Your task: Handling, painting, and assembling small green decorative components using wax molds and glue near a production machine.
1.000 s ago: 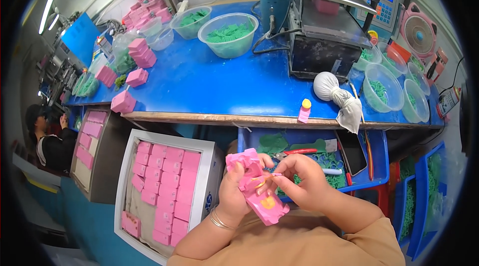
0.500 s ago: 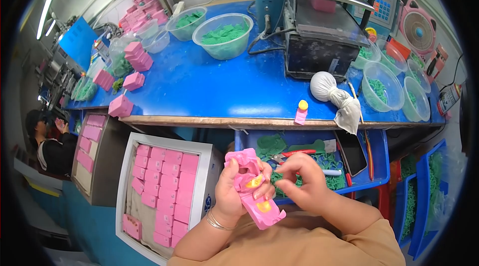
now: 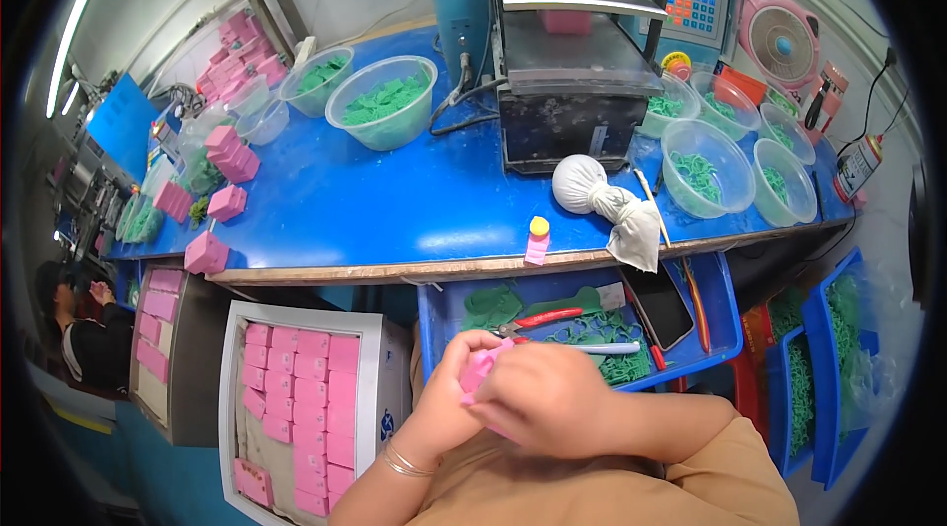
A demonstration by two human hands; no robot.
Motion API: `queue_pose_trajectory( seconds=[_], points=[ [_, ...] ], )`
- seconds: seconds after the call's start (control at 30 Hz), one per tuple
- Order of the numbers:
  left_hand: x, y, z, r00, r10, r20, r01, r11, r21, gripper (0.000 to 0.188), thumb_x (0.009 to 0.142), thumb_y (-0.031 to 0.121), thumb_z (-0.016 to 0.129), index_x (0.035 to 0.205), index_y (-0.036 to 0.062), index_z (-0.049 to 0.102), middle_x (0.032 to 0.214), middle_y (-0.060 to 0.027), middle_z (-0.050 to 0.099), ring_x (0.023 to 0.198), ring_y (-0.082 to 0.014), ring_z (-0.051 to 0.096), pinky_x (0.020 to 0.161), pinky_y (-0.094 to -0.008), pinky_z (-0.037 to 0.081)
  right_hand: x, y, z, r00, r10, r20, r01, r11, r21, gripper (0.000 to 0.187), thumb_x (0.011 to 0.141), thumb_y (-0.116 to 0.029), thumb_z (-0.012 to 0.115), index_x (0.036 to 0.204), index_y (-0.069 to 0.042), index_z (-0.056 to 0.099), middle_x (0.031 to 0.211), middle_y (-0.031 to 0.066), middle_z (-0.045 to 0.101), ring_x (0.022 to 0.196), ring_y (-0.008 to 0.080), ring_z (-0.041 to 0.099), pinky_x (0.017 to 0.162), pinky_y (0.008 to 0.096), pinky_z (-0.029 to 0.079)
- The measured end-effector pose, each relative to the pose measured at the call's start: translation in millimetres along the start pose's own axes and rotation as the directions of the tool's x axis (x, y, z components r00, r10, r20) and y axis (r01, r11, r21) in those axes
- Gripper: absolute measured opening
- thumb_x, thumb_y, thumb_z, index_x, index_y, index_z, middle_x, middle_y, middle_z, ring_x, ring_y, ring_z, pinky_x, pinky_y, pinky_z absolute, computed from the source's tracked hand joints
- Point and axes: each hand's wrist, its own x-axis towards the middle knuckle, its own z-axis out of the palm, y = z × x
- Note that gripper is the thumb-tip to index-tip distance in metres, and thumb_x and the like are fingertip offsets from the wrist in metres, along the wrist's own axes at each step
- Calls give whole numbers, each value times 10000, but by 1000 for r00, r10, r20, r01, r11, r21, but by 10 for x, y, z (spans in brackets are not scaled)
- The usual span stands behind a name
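My left hand [image 3: 444,403] is closed around a pink rubber mold [image 3: 477,370], held in front of my body above the drawer's near edge. My right hand [image 3: 552,398] lies across the mold with its fingers curled in against it, covering most of it. What lies under the right fingertips is hidden. Just beyond my hands, red-handled pliers [image 3: 545,319] and green wax scraps [image 3: 623,368] rest in the blue drawer [image 3: 730,329].
A box [image 3: 237,398] of pink molds stands at left. On the blue table [image 3: 395,215] are a press machine [image 3: 567,112], a white cloth pouch [image 3: 580,183], a small yellow-topped pink piece [image 3: 538,228] and tubs of green pieces [image 3: 383,107]. A co-worker [image 3: 94,348] sits far left.
My right hand has moved left onto the mold, which was unfolded with yellow patches showing and is now mostly covered. The view has shifted right.
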Motion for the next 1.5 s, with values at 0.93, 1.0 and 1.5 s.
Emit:
queue_pose_trajectory(
  seconds=[0.93, 1.0, 1.5],
  points=[
    [76, -91, -252, 957, 240, -165, -288, 855, -431, 571, 924, 578, 279, 1152, 62, 365, 916, -144, 528, 568, -137, 465, 572, -304, 447, -182, 364, -366, 977, 126, -171, -84, 969, 233, 410, 705, -247, 737, 1017, -45, 567, 824, 87, 605, 695, 267, 510, 719, 389, 368],
    [79, -122, -281, 962, 253, -106, -270, 800, -536, 568, 927, 572, 282, 1158, 60, 364, 917, -150, 528, 570, -143, 471, 575, -306, 450, -319, 344, -274, 988, 122, -99, -104, 981, 165, 394, 723, -253, 723, 1012, -35, 566, 819, 92, 605, 712, 261, 511, 721, 385, 371],
    [97, -118, -254, 911, 265, -317, -285, 958, -17, 658, 890, 652, 231, 1125, 61, 398, 923, -160, 569, 740, -197, 553, 691, -326, 479, -228, 543, -260, 997, 30, 65, -19, 987, -161, 383, 713, -300, 739, 950, -42, 585, 829, 107, 606, 731, 295, 534, 695, 395, 389]
  ],
)
